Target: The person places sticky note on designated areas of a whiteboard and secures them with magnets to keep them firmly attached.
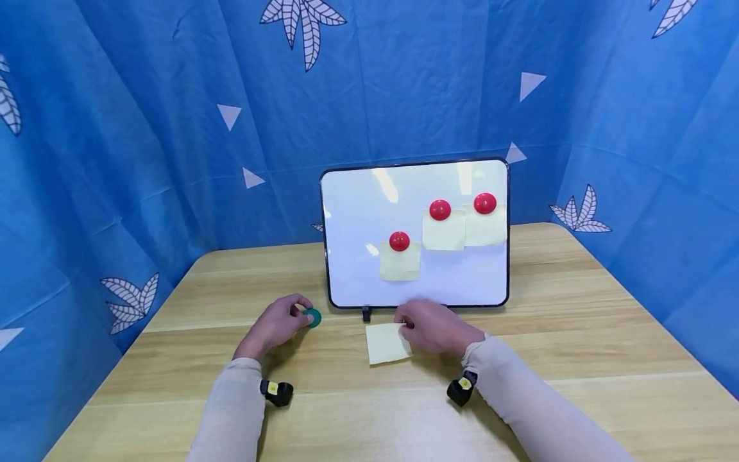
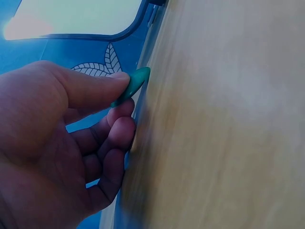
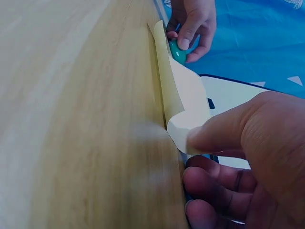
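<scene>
My left hand point(image 1: 281, 323) pinches a round green magnet point(image 1: 314, 317) between thumb and fingers, low over the table left of the whiteboard. In the left wrist view the magnet point(image 2: 133, 87) is tilted, its edge close to the tabletop. My right hand point(image 1: 435, 327) pinches one edge of a pale yellow sticky note point(image 1: 385, 344) in front of the board. In the right wrist view the thumb lies on the note's bent corner, and the note point(image 3: 190, 88) curves up from the wood. The whiteboard point(image 1: 364, 224) stands upright behind both hands.
Three yellow notes hang on the board's middle and right, each under a red magnet: one lower point(image 1: 399, 241), two higher point(image 1: 440, 210) point(image 1: 485, 203). Black feet point(image 1: 366, 314) support the board on the wooden table point(image 1: 323, 410). A blue patterned curtain point(image 1: 173, 128) surrounds the table's back and sides.
</scene>
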The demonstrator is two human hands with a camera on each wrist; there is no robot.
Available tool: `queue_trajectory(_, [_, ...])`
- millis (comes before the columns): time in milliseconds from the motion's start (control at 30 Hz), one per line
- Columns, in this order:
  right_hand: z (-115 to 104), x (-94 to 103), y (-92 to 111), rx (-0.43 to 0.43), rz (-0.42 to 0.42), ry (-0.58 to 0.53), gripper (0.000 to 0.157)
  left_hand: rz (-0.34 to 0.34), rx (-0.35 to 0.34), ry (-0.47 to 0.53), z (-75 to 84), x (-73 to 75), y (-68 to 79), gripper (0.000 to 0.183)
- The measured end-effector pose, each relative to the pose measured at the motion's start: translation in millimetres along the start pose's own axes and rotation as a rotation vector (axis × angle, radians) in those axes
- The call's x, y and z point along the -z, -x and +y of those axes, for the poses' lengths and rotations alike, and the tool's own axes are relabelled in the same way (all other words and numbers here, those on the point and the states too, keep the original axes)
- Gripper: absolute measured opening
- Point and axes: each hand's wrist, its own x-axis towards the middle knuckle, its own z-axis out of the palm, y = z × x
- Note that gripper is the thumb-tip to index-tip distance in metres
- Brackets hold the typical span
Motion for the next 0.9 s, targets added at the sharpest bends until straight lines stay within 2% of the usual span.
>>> queue_trajectory(400, [1.5,0.1,-0.5,-0.024,0.057,-0.140,0.008,0.012,0.006,0.007,1.0,-0.4,-1.3,0.024])
queue_trajectory(500, [2.7,0.1,-0.6,-0.024,0.063,-0.170,0.015,0.014,0.011,0.008,1.2,-0.5,-1.2,0.024])
queue_trajectory(633, [3.7,-0.2,-0.5,-0.002,0.075,-0.198,0.021,0.014,0.018,0.010,0.9,-0.5,-1.6,0.024])
queue_trajectory(900, [2.4,-1.3,-1.4,0.062,0.128,-0.179,0.016,0.010,0.030,0.028,-0.3,-0.8,-2.5,0.024])
